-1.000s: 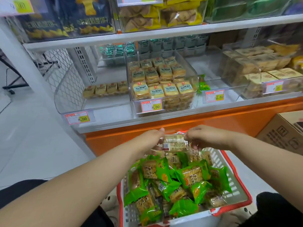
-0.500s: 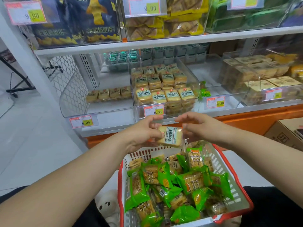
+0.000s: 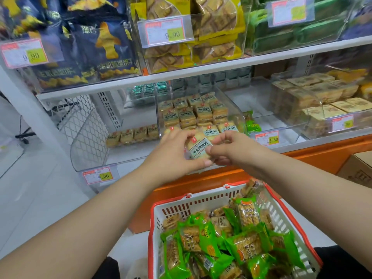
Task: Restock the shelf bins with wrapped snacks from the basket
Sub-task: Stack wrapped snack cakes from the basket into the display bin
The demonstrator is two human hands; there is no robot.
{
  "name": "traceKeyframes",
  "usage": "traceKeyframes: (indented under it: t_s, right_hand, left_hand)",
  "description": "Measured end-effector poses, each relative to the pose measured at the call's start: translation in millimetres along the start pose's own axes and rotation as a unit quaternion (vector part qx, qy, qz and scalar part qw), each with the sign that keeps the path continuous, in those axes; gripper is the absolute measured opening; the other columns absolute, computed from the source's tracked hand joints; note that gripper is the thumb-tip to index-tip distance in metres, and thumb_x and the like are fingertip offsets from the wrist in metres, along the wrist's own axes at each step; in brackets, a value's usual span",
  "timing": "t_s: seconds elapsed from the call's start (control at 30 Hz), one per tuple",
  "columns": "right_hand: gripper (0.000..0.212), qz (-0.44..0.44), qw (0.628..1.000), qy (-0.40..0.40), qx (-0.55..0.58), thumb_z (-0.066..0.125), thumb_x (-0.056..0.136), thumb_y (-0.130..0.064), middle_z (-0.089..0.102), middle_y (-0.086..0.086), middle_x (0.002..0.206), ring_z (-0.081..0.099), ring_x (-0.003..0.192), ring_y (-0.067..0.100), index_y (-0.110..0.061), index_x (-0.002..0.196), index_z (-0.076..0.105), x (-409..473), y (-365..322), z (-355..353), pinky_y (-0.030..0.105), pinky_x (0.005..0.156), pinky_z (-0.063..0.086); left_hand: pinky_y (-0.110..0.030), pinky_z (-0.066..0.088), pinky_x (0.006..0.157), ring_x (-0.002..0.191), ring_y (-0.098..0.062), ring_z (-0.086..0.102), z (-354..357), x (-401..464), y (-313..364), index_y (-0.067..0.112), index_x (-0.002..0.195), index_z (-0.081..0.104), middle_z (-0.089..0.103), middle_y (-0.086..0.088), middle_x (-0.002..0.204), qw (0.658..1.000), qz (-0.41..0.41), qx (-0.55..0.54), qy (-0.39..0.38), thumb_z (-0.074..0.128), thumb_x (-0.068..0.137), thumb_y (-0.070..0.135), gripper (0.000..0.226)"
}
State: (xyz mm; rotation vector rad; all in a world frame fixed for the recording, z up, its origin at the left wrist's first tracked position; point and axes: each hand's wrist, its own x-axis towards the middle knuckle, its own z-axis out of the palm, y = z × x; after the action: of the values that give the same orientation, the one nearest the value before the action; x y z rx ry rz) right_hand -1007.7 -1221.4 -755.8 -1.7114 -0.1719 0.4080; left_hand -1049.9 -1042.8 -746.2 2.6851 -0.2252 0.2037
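Observation:
A yellow wrapped snack (image 3: 198, 148) with a white label is held between both hands in front of the middle clear bin (image 3: 231, 101). My left hand (image 3: 177, 156) grips its left side, thumb under it. My right hand (image 3: 231, 151) pinches its right edge. That bin holds several rows of the same yellow snacks (image 3: 193, 113). Below, the white basket with a red rim (image 3: 201, 200) is full of green-wrapped and yellow-wrapped snacks (image 3: 225, 244).
The left bin (image 3: 90, 137) holds one short row of yellow snacks (image 3: 132, 134). A green packet (image 3: 252, 125) lies in the bin with the 12.80 tag (image 3: 266, 138). The right bin (image 3: 322, 103) holds pale boxed snacks. A cardboard box (image 3: 358, 168) stands at right.
Both hands lifted the yellow snack out of the basket and up toward the front of the middle bin. The view tilted upward toward the shelves.

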Motion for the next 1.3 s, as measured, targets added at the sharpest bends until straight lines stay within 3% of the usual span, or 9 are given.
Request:
traceKeyframes:
  t_s: [0.13,0.23,0.37,0.57,0.73,0.83,0.93,1.07,1.3]
  right_hand:
    - [0.022,-0.055,0.997,0.048,0.007,0.070,0.087,-0.014,0.070,0.011,0.097,0.069,0.084,0.022,-0.011,0.104,0.056,16.1,-15.2,0.8,0.034,0.079,0.058]
    - [0.025,-0.116,0.980,0.107,-0.122,0.060,0.095,-0.028,0.066,0.000,0.104,0.062,0.095,0.014,-0.012,0.115,0.061,32.7,-18.4,-6.9,0.026,0.081,0.048]
    - [0.029,-0.126,0.934,0.121,-0.311,0.054,0.097,-0.032,0.065,-0.001,0.119,0.059,0.110,0.018,-0.019,0.122,0.060,53.9,-3.0,-13.9,0.032,0.091,0.047]
    - [0.034,-0.080,0.909,0.092,-0.398,0.050,0.099,-0.030,0.063,0.004,0.127,0.057,0.117,0.026,-0.018,0.130,0.055,60.9,7.9,-16.8,0.035,0.096,0.046]
    - [0.034,-0.086,0.895,0.065,-0.433,0.050,0.098,-0.030,0.064,0.005,0.123,0.058,0.113,0.026,-0.017,0.130,0.053,60.3,10.8,-16.8,0.039,0.095,0.048]
    - [0.042,-0.091,0.886,0.045,-0.453,0.051,0.098,-0.032,0.061,0.005,0.130,0.057,0.118,0.025,-0.016,0.137,0.049,57.3,12.4,-16.2,0.038,0.098,0.048]
    - [0.044,-0.097,0.870,0.026,-0.482,0.053,0.097,-0.032,0.061,0.007,0.131,0.057,0.118,0.027,-0.017,0.138,0.048,52.4,14.4,-15.3,0.039,0.098,0.048]
    - [0.041,-0.103,0.853,0.011,-0.511,0.053,0.096,-0.032,0.062,0.008,0.126,0.058,0.114,0.026,-0.016,0.133,0.052,44.9,14.4,-13.6,0.039,0.095,0.049]
    - [0.048,-0.124,0.878,0.047,-0.459,0.050,0.098,-0.027,0.056,0.006,0.137,0.054,0.122,0.023,-0.019,0.144,0.042,17.9,6.3,-15.2,0.032,0.094,0.045]
  left_hand:
    - [-0.036,0.037,0.104,0.126,-0.018,0.041,-9.0,40.4,2.8,0.024,0.144,0.036,0.046,0.001,0.138,0.994,0.032,0.090,0.046,0.072,0.074,0.057,0.085]
    - [-0.034,0.046,0.093,0.117,-0.014,0.052,-13.4,67.2,-3.4,0.028,0.139,0.039,0.053,0.004,0.134,0.997,0.009,0.045,0.054,0.072,0.076,0.054,0.076]
    - [-0.031,0.046,0.090,0.112,-0.011,0.052,-0.7,87.4,-13.3,0.031,0.136,0.043,0.054,0.003,0.135,1.000,-0.003,0.022,0.003,0.071,0.082,0.046,0.063]
    - [-0.035,0.040,0.103,0.129,-0.023,0.048,10.6,97.0,-28.5,0.033,0.145,0.040,0.045,-0.004,0.146,0.990,-0.023,0.116,-0.081,0.063,0.088,0.046,0.063]
    - [-0.038,0.033,0.109,0.138,-0.028,0.035,6.7,97.6,-31.6,0.029,0.151,0.029,0.037,-0.009,0.151,0.974,-0.020,0.197,-0.107,0.056,0.094,0.046,0.065]
    - [-0.048,0.013,0.122,0.151,-0.030,0.003,16.0,91.4,-34.6,0.027,0.157,0.003,0.005,-0.009,0.164,0.962,-0.024,0.224,-0.152,0.036,0.101,0.050,0.069]
    - [-0.044,0.002,0.122,0.150,-0.028,-0.010,26.0,81.9,-37.9,0.027,0.156,-0.009,-0.014,-0.006,0.163,0.954,-0.011,0.258,-0.153,0.022,0.103,0.051,0.066]
    - [-0.044,0.001,0.120,0.150,-0.029,-0.009,26.6,76.8,-41.4,0.034,0.156,-0.006,-0.014,0.001,0.163,0.958,0.011,0.249,-0.139,0.020,0.105,0.043,0.057]
    - [-0.043,0.001,0.121,0.151,-0.024,-0.007,29.6,69.8,-35.3,0.028,0.157,-0.004,-0.008,-0.006,0.164,0.967,-0.007,0.237,-0.095,0.027,0.103,0.031,0.061]
